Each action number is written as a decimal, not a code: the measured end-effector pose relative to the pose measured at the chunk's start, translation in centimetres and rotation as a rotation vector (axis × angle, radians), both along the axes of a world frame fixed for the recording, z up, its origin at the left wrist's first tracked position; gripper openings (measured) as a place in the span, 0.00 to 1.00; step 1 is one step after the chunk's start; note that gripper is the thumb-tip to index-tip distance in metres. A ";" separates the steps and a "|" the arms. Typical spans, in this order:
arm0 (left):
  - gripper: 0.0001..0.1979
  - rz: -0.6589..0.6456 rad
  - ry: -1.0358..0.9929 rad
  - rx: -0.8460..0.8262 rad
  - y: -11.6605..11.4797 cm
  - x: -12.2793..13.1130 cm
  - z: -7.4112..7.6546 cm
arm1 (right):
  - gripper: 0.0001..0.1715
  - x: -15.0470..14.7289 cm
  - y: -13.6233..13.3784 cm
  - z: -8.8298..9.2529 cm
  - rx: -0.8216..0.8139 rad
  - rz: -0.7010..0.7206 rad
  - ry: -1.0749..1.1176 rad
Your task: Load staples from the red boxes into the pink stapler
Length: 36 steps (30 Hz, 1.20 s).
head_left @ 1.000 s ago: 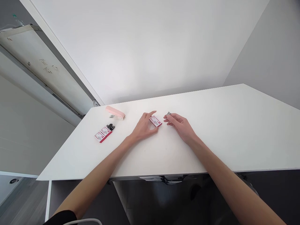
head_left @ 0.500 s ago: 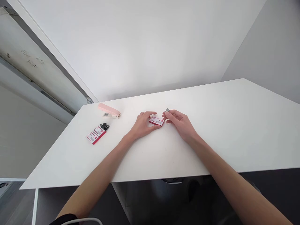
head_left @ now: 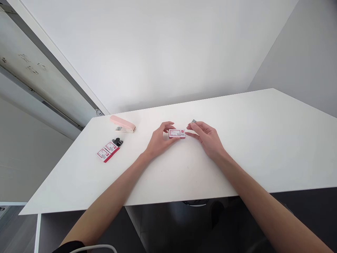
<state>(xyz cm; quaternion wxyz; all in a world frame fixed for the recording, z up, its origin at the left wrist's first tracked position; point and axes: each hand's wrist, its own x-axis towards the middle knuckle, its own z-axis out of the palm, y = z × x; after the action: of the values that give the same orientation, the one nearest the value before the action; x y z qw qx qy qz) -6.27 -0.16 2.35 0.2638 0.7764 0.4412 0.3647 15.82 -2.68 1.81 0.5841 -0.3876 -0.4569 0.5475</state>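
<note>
Between the thumb and fingers of my left hand [head_left: 159, 140] is a small white-and-red staple box [head_left: 177, 133], label side up on the white table. My left hand is closed around its left part. My right hand [head_left: 206, 137] is just to the right of the box and pinches a small grey strip of staples [head_left: 194, 121] between thumb and fingertips. A lower finger of that hand reaches to the right end of the box. Part of the strip is hidden by the fingers.
Further left on the table [head_left: 237, 147] lies a pink stapler [head_left: 122, 123]. In front of it two more white-and-red boxes [head_left: 107, 151] lie side by side, with a small black object [head_left: 117, 141] touching them. A white wall [head_left: 171, 52] rises behind the table.
My right hand has moved a little to the right with the grey strip. The box has turned slightly under my left hand, so its long side now runs nearly level.
</note>
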 end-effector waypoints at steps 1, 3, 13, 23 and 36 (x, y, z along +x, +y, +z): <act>0.28 0.006 -0.005 0.004 0.0 0.0 0.0 | 0.22 0.0 0.0 0.0 -0.002 -0.013 0.000; 0.28 0.008 -0.013 0.008 0.0 0.0 0.1 | 0.22 0.0 0.0 0.0 -0.006 -0.018 0.000; 0.30 -0.047 -0.008 -0.051 -0.6 0.2 0.6 | 0.21 0.1 0.0 -0.1 -0.020 0.072 0.052; 0.34 -0.134 0.069 -0.153 -0.8 0.2 0.9 | 0.22 -0.2 -0.4 0.3 -0.067 -0.050 -0.282; 0.20 0.132 0.296 -0.017 -0.8 0.2 0.3 | 0.16 -0.8 -0.5 -0.3 0.094 -0.116 -0.497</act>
<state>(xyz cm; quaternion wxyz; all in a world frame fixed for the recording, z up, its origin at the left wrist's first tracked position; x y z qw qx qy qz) -6.02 -0.91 2.66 0.1781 0.7888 0.5282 0.2592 15.07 -3.18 1.53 0.5018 -0.5082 -0.5884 0.3791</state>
